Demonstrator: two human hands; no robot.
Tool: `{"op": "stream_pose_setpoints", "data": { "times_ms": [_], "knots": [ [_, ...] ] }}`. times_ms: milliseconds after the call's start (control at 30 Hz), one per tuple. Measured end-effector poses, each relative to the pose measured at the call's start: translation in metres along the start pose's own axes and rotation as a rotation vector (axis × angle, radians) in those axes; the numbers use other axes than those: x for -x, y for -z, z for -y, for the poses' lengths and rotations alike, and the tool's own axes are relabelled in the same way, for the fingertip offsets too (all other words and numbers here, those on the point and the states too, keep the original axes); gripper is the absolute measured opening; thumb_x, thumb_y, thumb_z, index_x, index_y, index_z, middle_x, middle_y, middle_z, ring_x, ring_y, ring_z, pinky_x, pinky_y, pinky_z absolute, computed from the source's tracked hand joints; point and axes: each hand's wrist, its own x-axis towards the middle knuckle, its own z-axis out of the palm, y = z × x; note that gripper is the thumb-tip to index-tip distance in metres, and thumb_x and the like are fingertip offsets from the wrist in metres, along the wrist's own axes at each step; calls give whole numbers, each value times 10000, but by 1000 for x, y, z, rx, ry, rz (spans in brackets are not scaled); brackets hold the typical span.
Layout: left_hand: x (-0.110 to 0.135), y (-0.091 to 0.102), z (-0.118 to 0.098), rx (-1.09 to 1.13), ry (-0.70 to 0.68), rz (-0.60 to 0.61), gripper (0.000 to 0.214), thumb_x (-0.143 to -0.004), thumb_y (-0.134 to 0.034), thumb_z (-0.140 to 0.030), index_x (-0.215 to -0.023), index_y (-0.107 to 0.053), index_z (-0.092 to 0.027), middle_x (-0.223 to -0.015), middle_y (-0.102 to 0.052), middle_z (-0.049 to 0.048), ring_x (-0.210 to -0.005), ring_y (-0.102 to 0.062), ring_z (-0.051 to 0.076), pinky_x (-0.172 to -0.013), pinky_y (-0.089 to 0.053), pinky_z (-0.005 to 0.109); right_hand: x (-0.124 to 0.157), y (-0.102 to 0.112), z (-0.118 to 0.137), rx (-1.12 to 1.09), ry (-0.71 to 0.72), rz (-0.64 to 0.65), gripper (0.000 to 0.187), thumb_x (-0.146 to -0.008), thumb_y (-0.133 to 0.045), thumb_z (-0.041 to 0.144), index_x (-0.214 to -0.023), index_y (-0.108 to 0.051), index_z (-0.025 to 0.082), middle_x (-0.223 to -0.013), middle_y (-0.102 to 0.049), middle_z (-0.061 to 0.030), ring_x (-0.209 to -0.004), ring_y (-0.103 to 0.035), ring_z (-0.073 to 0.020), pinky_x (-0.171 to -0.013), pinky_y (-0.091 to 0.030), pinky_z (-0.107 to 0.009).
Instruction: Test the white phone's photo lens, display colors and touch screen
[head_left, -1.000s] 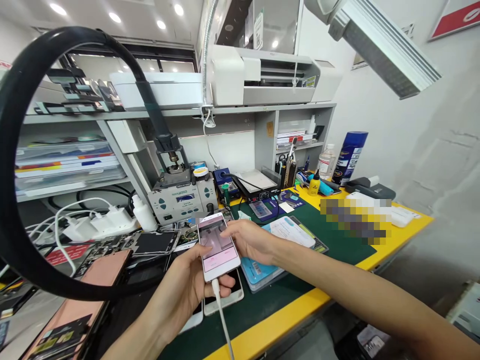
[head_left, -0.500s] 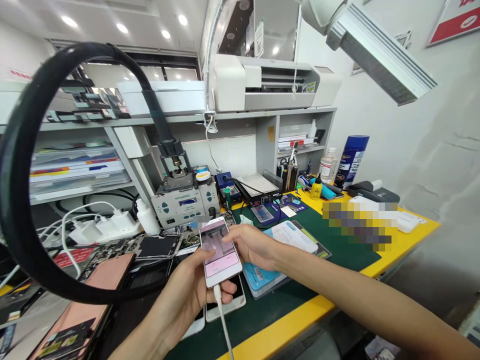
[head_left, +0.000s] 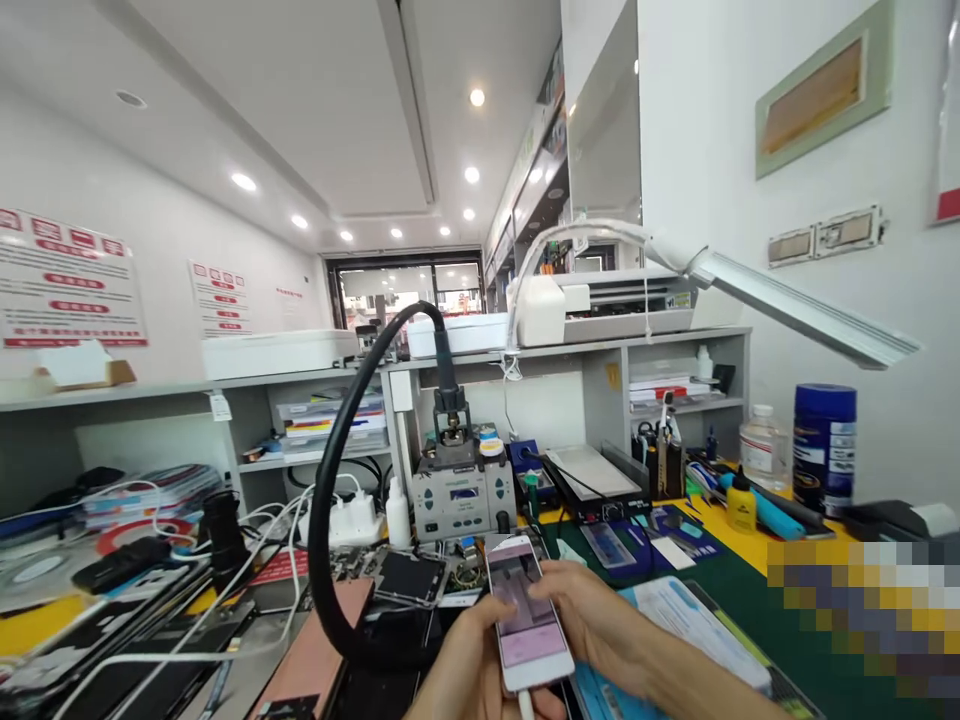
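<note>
A white smartphone [head_left: 535,651] with a lit screen is held upright, tilted back, low in the middle of the view. My left hand [head_left: 471,660] wraps round its left side and lower back, the thumb on the screen. From the right, my right hand [head_left: 592,615] grips the other edge, its thumb also over the screen. A white charging cable [head_left: 526,706] is plugged into the phone's bottom end. The screen shows a greyish picture above a pink band; finer details are too small to read. Finger tips behind the phone are partly hidden.
A black hose [head_left: 324,520] arches left of my hands from a hot-air station [head_left: 461,497]. Phone parts and a pink phone panel [head_left: 319,640] crowd the left. Blue packets [head_left: 637,600] lie right on the green mat [head_left: 780,625]. Bottles and a blue spray can [head_left: 823,450] stand behind.
My view has tilted up and swung left, so the bench sits lower and more of the ceiling and left wall shows. Both hands still hold the phone, thumbs on its screen.
</note>
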Motion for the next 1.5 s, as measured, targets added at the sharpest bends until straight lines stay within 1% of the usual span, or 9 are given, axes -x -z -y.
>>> {"op": "stream_pose_setpoints", "data": {
  "times_ms": [133, 233, 567, 800, 967, 1067, 1200, 1367, 1500],
  "knots": [
    [-27, 15, 1, 98, -142, 9, 483, -762, -454, -362, -1154, -510, -85, -777, -676, 140, -551, -643, 237, -476, -477, 302, -4, -1, -5, -20, 25, -30, 264, -600, -603, 162, -863, -584, 156, -719, -693, -56, -649, -655, -212, -576, -452, -290],
    [-39, 17, 1, 131, -218, 14, 456, -711, -494, -287, -1124, -523, -96, -825, -671, 152, -665, -665, 266, -609, -523, 365, -6, -1, -7, -35, 31, -46, 292, -576, -577, 141, -866, -594, 161, -710, -692, -57, -664, -664, -227, -581, -461, -302],
    [-21, -10, -9, 41, -288, 51, 398, -692, -578, -270, -1070, -555, -148, -899, -667, 148, -863, -678, 353, -826, -502, 521, -8, 4, -9, -82, 21, 14, 175, -601, -583, 175, -773, -559, 199, -674, -637, -37, -710, -649, -237, -631, -466, -307],
    [-34, 12, 1, 70, -232, 11, 434, -709, -557, -308, -1098, -545, -116, -832, -657, 152, -760, -678, 312, -752, -526, 468, -3, 1, -5, -50, 26, 43, 188, -624, -579, 191, -811, -587, 178, -720, -668, -58, -724, -654, -237, -628, -467, -301],
    [-50, 23, 9, 138, -344, -142, 571, -661, -516, -226, -1214, -487, -85, -826, -678, 154, -691, -669, 278, -627, -527, 379, -2, 0, -3, -28, 6, 22, 221, -643, -565, 174, -863, -579, 165, -753, -688, -71, -701, -651, -228, -600, -466, -300],
    [-41, 20, 6, 85, -280, -118, 549, -724, -505, -308, -1225, -479, -85, -779, -680, 147, -632, -669, 284, -491, -478, 315, -2, 1, -3, -23, 21, 38, 211, -649, -566, 173, -860, -566, 166, -748, -688, -67, -712, -659, -230, -621, -472, -305],
    [-15, 11, 1, -31, -12, 115, 593, -773, -435, -519, -1108, -539, -41, -668, -671, 189, -533, -664, 293, -449, -450, 284, -1, 1, -3, -10, 33, 42, 246, -649, -581, 179, -893, -584, 150, -754, -688, -65, -711, -657, -215, -629, -462, -292],
    [13, -10, 0, -27, -161, 16, 498, -811, -404, -434, -1051, -563, -27, -703, -675, 160, -510, -656, 227, -490, -502, 289, 3, 0, 1, 27, 30, 39, 226, -661, -597, 178, -882, -597, 133, -740, -673, -52, -648, -626, -189, -594, -443, -286],
    [21, -17, -1, -17, -175, 48, 451, -804, -420, -392, -1033, -559, -29, -744, -674, 155, -555, -673, 241, -535, -537, 330, 4, 2, 3, 37, 32, 42, 206, -699, -617, 164, -901, -609, 129, -763, -681, -51, -693, -642, -195, -628, -455, -289]
  ]
}}
